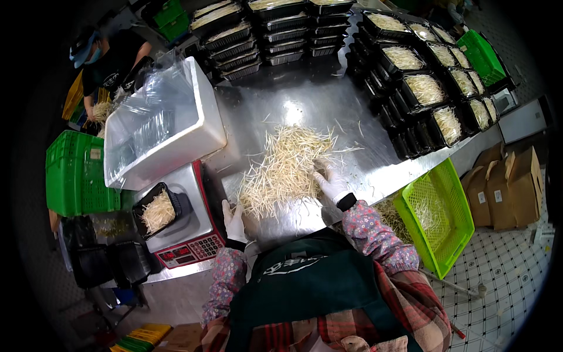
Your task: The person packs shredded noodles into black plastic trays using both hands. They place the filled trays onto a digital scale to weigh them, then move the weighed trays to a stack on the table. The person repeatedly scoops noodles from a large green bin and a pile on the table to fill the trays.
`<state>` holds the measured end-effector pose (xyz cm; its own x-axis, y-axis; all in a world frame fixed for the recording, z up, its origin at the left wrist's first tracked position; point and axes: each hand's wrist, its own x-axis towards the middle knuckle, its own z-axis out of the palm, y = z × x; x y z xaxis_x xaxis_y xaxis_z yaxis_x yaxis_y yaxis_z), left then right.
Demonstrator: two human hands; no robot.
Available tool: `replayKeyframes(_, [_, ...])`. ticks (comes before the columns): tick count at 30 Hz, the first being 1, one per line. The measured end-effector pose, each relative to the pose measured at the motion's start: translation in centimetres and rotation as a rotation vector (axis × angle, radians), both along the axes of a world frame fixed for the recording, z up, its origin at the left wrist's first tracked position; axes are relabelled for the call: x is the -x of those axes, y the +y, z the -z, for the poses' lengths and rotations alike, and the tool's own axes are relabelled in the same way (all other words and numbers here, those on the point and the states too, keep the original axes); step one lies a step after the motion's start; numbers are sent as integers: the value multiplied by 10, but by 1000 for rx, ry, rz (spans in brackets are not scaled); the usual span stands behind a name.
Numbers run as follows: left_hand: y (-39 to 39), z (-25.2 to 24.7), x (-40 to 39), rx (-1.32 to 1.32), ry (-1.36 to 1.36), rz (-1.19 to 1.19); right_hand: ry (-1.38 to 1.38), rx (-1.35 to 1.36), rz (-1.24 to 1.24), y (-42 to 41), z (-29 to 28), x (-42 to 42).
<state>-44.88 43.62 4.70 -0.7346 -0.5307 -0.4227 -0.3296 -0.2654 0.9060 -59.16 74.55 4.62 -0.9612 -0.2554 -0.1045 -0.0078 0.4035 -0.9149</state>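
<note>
A loose heap of bean sprouts [286,169] lies on the steel table [290,79] before me. My right hand [332,181], in a white glove, touches the heap's right side with fingers spread. At its left lower edge is my left hand [235,222], also gloved, fingers apart beside the sprouts. Neither hand appears to hold anything. Left of my left hand stands a digital scale [193,220] with a red keypad panel. A black plastic tray [178,202] filled with sprouts [158,213] rests on its steel pan, slightly tilted in view.
A white foam box [209,127] holds clear plastic lids [154,127]. Filled trays are stacked at the back [281,39] and right [422,88]. Empty black trays [92,264] sit lower left. A lime-green basket [457,224] stands right. Another person [114,61] handles sprouts at upper left.
</note>
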Motion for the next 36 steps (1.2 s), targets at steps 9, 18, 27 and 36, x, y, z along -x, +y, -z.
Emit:
replayKeyframes(9, [94,7,80,-553,151,-64,150,-207,-156,-112,5,-21])
replayKeyframes(18, [98,-37,-18,-341,201,199,252,-255,-506,-69,-74,30])
replayKeyframes(27, [52,-68,25,1168,-75,920,319,-814,-566,-52,-68,-26])
replayKeyframes(36, [22,-15,97,1043,104,904,290,-575,-609,-57,-34,32])
